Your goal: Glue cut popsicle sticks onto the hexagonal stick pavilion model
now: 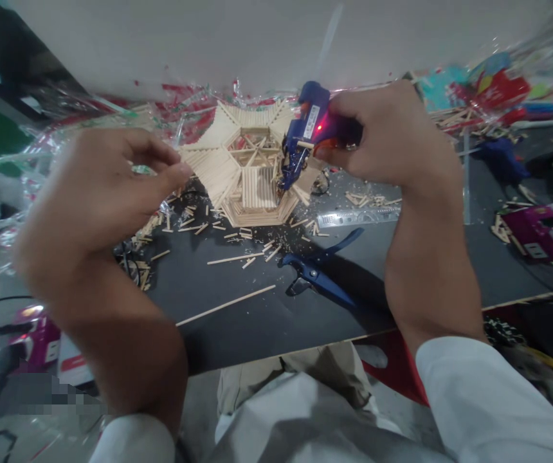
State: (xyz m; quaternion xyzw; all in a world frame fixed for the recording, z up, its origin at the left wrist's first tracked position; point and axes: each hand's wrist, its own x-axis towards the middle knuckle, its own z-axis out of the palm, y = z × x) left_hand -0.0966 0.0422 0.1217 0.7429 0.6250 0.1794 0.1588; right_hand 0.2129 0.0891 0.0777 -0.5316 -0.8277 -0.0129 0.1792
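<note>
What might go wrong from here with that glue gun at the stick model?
With its red light on, the glue gun in the right hand may be hot; a slip could smear or scorch the stick model. The left hand is at the model's left edge, so a tug might shift it. Offcuts close by could catch stray glue.

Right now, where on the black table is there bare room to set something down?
The clearest bare patch of black table lies between the loose long stick, the blue plier-like tool and the near edge. A smaller one lies between that tool, the ruler and the right forearm. Offcuts crowd the surface around the stick model.
</note>
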